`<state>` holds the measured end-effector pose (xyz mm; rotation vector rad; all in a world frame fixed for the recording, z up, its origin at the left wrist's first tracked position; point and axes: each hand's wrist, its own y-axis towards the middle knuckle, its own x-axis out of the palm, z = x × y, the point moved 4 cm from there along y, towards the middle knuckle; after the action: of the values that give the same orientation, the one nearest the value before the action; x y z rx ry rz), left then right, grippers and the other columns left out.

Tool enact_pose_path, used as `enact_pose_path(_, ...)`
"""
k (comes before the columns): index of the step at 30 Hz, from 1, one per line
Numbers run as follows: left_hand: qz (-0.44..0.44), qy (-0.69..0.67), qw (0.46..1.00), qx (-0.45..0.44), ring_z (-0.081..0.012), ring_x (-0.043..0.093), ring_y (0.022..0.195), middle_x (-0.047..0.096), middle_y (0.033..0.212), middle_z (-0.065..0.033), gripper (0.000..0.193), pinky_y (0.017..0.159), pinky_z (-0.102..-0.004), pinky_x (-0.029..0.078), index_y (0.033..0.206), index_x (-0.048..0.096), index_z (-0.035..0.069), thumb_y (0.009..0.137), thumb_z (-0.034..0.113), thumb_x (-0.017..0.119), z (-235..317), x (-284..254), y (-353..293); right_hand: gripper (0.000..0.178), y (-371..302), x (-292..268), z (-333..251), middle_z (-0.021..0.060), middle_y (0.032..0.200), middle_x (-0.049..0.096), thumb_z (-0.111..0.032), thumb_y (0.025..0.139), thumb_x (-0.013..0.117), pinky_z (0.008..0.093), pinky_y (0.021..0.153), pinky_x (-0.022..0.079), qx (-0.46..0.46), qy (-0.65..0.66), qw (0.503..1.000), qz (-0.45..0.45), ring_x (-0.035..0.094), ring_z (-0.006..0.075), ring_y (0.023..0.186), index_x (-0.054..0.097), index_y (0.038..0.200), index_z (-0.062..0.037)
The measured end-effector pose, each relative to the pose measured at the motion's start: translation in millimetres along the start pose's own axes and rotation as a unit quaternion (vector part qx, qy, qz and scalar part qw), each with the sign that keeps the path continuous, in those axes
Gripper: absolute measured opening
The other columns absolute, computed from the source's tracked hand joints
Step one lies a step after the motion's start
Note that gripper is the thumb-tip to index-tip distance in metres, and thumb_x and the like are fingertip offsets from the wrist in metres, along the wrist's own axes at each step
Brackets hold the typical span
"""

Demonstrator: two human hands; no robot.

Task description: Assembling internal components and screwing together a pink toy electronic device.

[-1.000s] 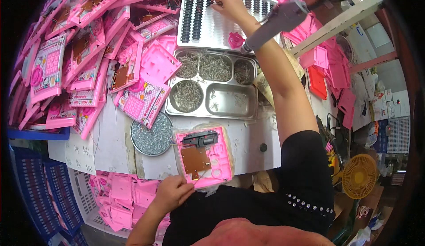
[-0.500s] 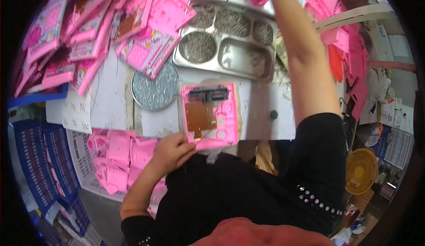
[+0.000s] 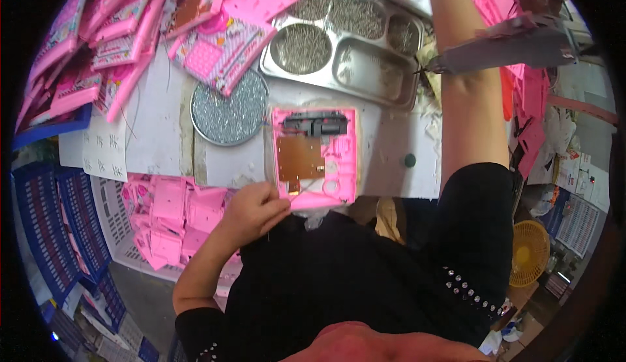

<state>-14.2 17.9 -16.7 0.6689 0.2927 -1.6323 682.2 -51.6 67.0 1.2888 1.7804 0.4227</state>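
Note:
A pink plastic housing [image 3: 352, 166] lies at the table's front edge, its inside facing up. In it are a brown circuit board [image 3: 300, 157], a black plastic part [image 3: 316, 124] and thin wires. My left hand [image 3: 254, 211] is closed on the housing's near left corner, fingers together. My right forearm reaches up past the top edge, so that hand is out of sight. A grey electric screwdriver [image 3: 505, 46] hangs across the right forearm, its bit pointing left toward the steel compartment tray [image 3: 339, 85], which holds many small screws.
Left of the housing stands a round dish [image 3: 229, 111] of small metal pieces. Pink housings [image 3: 222, 56] are heaped at the far left. Below the table, a white crate [image 3: 117, 225] holds more pink parts. A green cap [image 3: 409, 160] lies to the right; a yellow fan [image 3: 529, 254] stands beyond.
The screwdriver has swung from the top middle to the right, across my forearm. My right hand stays beyond the top edge. The left hand keeps its hold; the whole view has shifted slightly.

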Motion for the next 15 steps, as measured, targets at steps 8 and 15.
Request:
enact_pose_path(8, 0.031, -0.001, 0.999, -0.013, -0.0281, 0.060, 0.072, 0.057, 0.082, -0.0076, 0.020, 0.062, -0.0402, 0.047, 0.095, 0.069, 0.008, 0.081, 0.013, 0.082, 2, -3, -5, 0.015, -250, -215, -196, 0.0125, 0.108, 0.069, -0.007, 0.099, 0.063, 0.0364, 0.090, 0.057, 0.234, 0.245, 0.901, 0.271, 0.069, 0.0247, 0.099, 0.063, 0.114, -0.0040)
enact_pose_path(15, 0.027, 0.012, 0.999, -0.019, -0.0276, 0.060, 0.071, 0.056, 0.083, -0.0079, 0.024, 0.060, -0.0393, 0.047, 0.096, 0.068, 0.008, 0.078, 0.010, 0.084, 0, -3, -5, 0.018, -463, -74, -391, 0.0038, 0.096, 0.066, -0.003, 0.087, 0.075, 0.0293, 0.083, 0.047, 0.356, 0.144, 0.910, -0.157, 0.058, 0.0174, 0.091, 0.069, 0.104, -0.0047)
